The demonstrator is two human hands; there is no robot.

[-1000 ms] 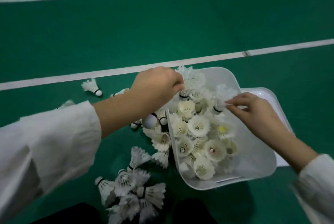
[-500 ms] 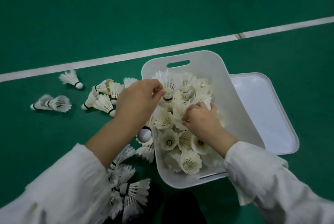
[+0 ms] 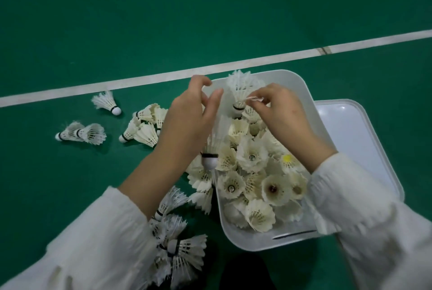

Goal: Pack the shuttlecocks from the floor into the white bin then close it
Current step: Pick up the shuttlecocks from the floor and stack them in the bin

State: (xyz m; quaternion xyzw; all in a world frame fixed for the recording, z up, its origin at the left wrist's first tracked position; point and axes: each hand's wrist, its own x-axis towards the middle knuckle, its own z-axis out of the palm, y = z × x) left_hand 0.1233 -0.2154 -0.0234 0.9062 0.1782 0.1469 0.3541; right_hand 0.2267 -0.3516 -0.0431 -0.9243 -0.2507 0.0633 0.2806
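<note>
now the white bin is seen open on the green floor, lying toward 4 o'clock from the middle of the view. it is heaped with shuttlecocks, most of them with the feather skirts turned upward. its lid is laid flat at the bin's 3 o'clock side, touching the bin wall or slipped partly under it; which of the two cannot be told.

over the far end of the heap, at 12 o'clock, a raised shuttlecock is held cork down. the right hand is pinched on its lower feathers with thumb and forefinger, the other fingers curled. the left hand is held over the bin's 9 o'clock rim with fingers loosely bent. a blurred shuttlecock is seen cork down just under its palm, and whether it is gripped cannot be told.

plenty is left on the floor. a single shuttlecock is lying at 10 o'clock of the bin. a nested pair is seen further out at 9 o'clock. a small cluster is partly hidden behind the left wrist, and a bigger pile is spread at 7 o'clock by the left sleeve. white lines are painted across the floor beyond the bin.
</note>
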